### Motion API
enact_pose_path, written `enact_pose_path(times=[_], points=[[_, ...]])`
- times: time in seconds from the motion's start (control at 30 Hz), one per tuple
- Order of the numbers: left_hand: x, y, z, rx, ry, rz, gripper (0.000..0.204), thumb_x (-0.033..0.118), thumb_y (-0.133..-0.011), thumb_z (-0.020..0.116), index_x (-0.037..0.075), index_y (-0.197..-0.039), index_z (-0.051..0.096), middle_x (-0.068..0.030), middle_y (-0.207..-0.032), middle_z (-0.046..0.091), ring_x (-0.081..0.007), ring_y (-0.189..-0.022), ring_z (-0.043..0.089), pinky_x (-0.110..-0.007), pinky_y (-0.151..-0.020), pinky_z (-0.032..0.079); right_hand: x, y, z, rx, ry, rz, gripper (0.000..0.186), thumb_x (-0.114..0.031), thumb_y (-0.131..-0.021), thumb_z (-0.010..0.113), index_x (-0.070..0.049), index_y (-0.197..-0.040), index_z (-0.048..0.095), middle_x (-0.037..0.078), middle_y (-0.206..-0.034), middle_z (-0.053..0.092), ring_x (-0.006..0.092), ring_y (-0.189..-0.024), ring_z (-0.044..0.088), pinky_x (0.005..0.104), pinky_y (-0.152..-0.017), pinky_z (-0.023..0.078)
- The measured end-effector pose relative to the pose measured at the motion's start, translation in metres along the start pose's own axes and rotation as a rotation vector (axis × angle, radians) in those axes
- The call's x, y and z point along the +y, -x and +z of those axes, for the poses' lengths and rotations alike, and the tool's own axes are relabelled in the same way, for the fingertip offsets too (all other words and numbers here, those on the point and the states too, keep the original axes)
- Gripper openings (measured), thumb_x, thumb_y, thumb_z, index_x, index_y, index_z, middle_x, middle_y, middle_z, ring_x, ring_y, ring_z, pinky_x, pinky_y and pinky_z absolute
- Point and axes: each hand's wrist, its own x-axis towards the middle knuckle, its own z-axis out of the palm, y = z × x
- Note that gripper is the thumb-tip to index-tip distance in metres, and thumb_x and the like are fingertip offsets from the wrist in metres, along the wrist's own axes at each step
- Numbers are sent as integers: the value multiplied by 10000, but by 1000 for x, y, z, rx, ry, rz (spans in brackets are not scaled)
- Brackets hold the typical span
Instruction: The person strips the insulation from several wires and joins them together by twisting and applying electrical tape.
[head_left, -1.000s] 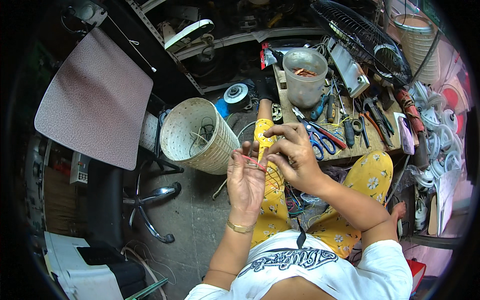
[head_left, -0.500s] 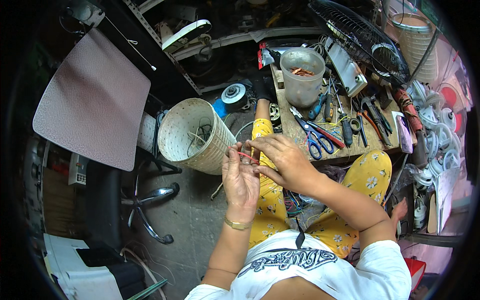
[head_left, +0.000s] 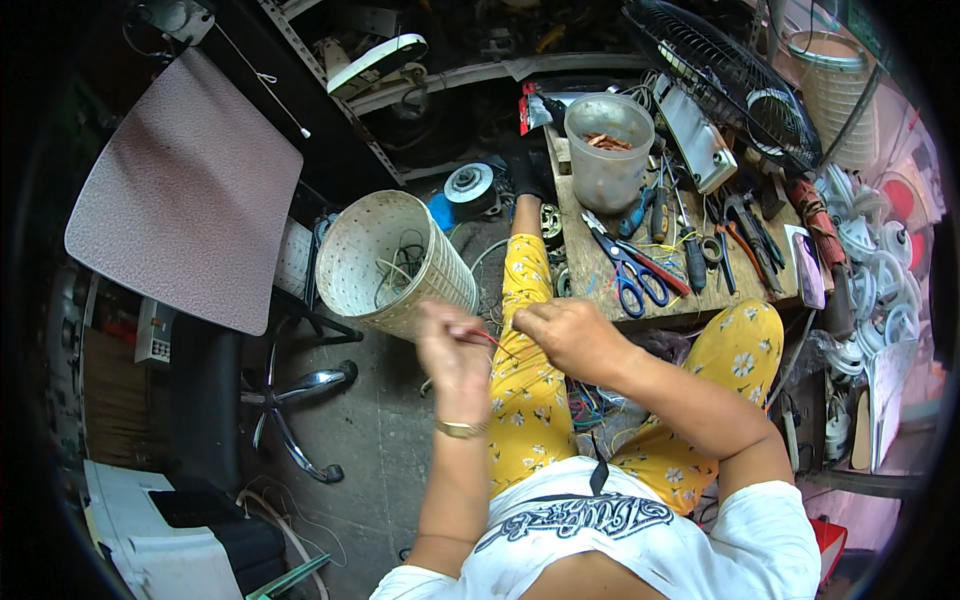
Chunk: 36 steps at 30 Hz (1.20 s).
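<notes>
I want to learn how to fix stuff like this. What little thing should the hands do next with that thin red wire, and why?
Probably keep drawing the thin red wire taut between both hands. The left hand pinches one end, the right hand closes on the other, and the wire spans the small gap above the lap. It looks too fine to work slack. What comes after cannot be told.

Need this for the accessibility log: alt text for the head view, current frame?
A seated person's left hand and right hand hold a thin red wire between them above yellow floral trousers. A perforated cream wastebasket holding wire scraps stands at left, and a cluttered wooden workbench with blue-handled scissors and a translucent plastic tub lies ahead.
</notes>
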Motion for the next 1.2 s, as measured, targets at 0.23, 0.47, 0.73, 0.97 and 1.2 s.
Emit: enact_pose_path(times=[0.23, 0.47, 0.73, 0.97, 1.2], points=[[52, 2, -40, -111, -711, 419, 101, 144, -979, 462, 97, -890, 447, 27, -679, 419, -20, -529, 333, -159, -412, 271, 19, 14, -23, -108, -496, 125, 95, -9, -800, 588, -38, -887, 565, 144, -849, 635, 287, -831, 634, 371, -716, 500], [-2, 35, -36, -437, -1324, 479, 129, 75, -928, 491, 4, -1011, 560, -64, -848, 593, -120, -760, 555, -255, -690, 450, -5, -12, 0, 84, -2085, 333, 224, -300, -978, 402, -89, -907, 430, 158, -922, 577, 288, -868, 584, 394, -885, 442], [-1, 73, 0, -544, -1769, 349, 105, 89, -881, 566, 27, -878, 651, -94, -552, 540, -170, -428, 472, -288, -449, 349, 29, -12, -8, 157, -2103, 886, 180, -239, -988, 367, -122, -865, 426, -48, -534, 282, 67, -411, 231, 243, -426, 254], [28, 92, -14, -609, -1771, 299, 103, 73, -864, 575, 21, -845, 662, -111, -617, 605, -154, -451, 522, -302, -458, 375, 60, -5, -30, 131, -2033, 957, 249, -212, -960, 422, -162, -716, 420, -71, -523, 274, 69, -415, 220, 237, -387, 212], [119, 112, -119, -171, -2031, -273, 162, 106, -850, 599, 28, -976, 662, -156, -848, 676, -267, -781, 671, -334, -683, 510, 144, 6, -148, 800, -1716, 822, 310, -251, -1005, 356, -114, -735, 419, -68, -515, 257, 52, -401, 199, 200, -380, 174]])
